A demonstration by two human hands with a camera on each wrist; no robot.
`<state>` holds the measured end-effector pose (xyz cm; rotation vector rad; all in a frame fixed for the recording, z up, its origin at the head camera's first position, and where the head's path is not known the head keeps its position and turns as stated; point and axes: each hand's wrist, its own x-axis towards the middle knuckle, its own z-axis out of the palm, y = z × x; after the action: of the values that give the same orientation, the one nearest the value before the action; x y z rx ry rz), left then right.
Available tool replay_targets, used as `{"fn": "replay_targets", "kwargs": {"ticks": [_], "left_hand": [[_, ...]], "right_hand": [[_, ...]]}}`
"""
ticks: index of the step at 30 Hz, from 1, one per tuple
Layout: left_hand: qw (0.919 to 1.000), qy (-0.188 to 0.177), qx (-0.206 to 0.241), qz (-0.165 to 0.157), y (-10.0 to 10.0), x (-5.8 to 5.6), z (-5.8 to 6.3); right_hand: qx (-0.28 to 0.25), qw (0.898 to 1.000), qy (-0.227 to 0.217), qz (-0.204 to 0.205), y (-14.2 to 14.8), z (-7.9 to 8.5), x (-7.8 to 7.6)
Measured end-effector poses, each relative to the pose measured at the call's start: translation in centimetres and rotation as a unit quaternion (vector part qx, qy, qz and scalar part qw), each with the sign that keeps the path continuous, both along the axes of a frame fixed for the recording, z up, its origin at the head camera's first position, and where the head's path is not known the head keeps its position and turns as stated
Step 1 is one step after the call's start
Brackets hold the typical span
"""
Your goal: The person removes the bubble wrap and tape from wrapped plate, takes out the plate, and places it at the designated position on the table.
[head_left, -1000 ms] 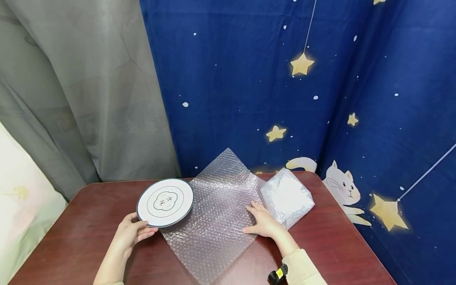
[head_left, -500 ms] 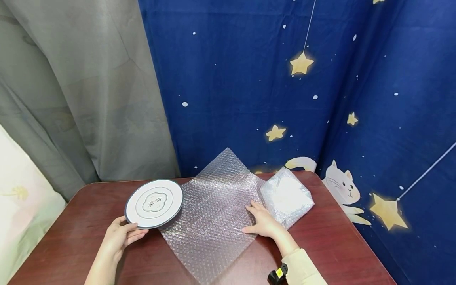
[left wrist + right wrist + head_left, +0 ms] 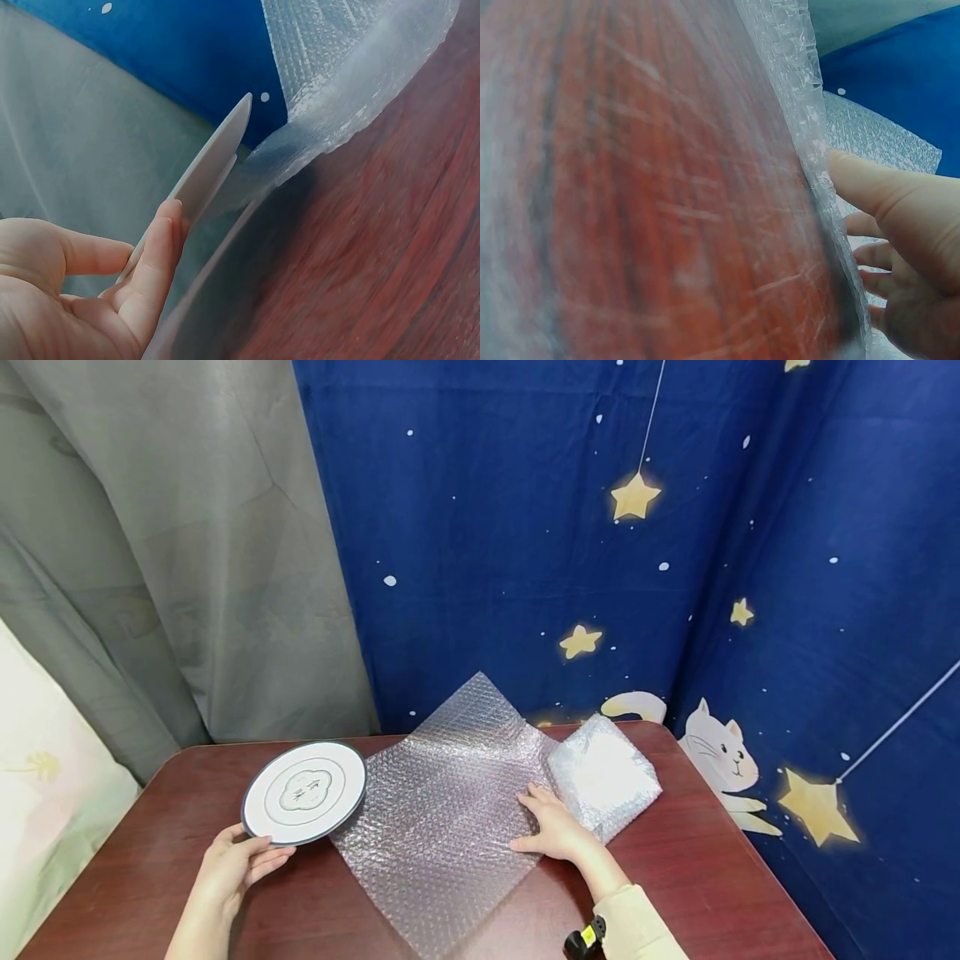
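Note:
A round white plate (image 3: pixel 303 793) with a dark blue rim and a printed emblem is held in the air above the table's left side. My left hand (image 3: pixel 228 865) pinches its near rim between thumb and fingers; in the left wrist view the plate (image 3: pixel 212 161) shows edge-on, clear of the tabletop. Across the middle of the table a sheet of clear bubble wrap (image 3: pixel 442 839) is spread cornerwise, its far corner reaching past the table's back edge. On its right part rests my right hand (image 3: pixel 558 828), fingers spread and gripping nothing.
A flat square parcel of bubble wrap (image 3: pixel 606 777) lies at the back right, just beyond the right hand. The reddish-brown wooden table (image 3: pixel 697 877) ends in front of a grey curtain (image 3: pixel 262 610) and a blue star-patterned curtain (image 3: pixel 510 527).
My left hand has carried the plate leftward, off the bubble wrap's left part, so more of the sheet shows. The right hand has stayed in place.

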<state>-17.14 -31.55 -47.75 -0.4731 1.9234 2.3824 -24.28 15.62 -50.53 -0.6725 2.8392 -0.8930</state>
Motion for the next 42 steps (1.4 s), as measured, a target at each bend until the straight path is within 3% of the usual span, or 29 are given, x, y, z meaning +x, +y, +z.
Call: {"fn": "replay_targets", "kwargs": {"ticks": [27, 42], "left_hand": [[0.9974, 0.034, 0.049, 0.041, -2.8, 1.1, -0.7], [0.992, -0.025, 0.055, 0.111, -3.4, 1.1, -0.8]], "right_hand": [[0.002, 1.0, 0.006, 0.003, 0.1, -0.2, 0.0], [-0.008, 1.0, 0.015, 0.004, 0.1, -0.3, -0.1]]}}
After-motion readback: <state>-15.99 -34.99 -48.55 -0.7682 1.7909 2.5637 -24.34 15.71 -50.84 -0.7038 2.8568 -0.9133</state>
